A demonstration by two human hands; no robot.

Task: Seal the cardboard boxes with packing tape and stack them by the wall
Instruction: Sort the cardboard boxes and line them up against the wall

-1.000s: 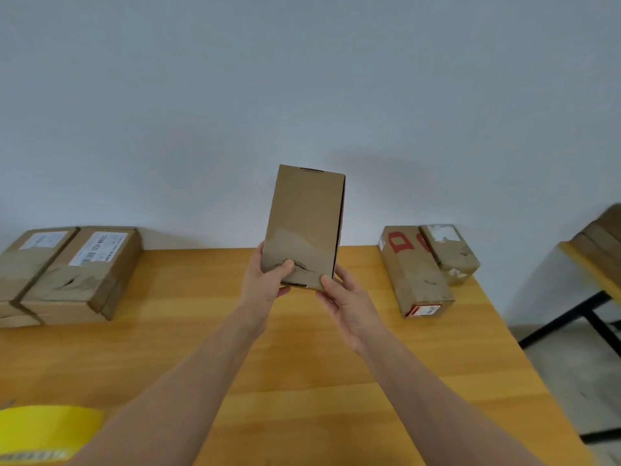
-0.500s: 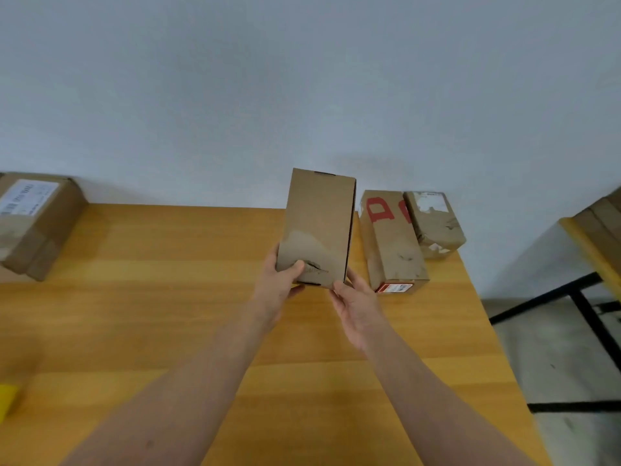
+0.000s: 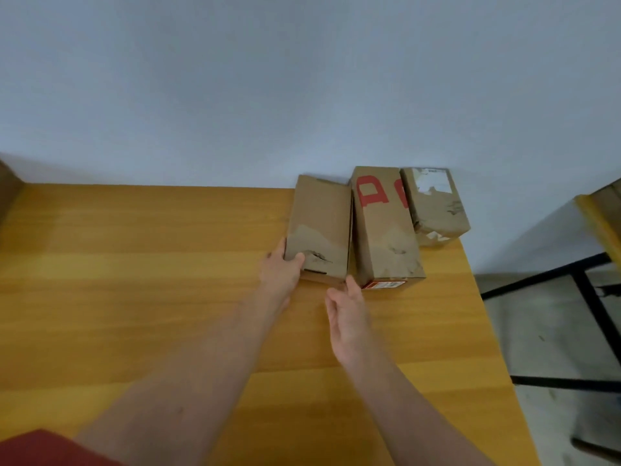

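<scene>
My right hand (image 3: 349,314) is open, fingers (image 3: 351,286) straight against the near end of the plain box (image 3: 319,223), while my left hand (image 3: 280,269) grips its near left corner. It seems light and stiff but dented, best held at the corners. It lies on the worktop (image 3: 134,264) just beside the red-lettered box (image 3: 383,230), with the torn-label box (image 3: 435,206) beyond, three in a row at the wall (image 3: 302,79).
</scene>
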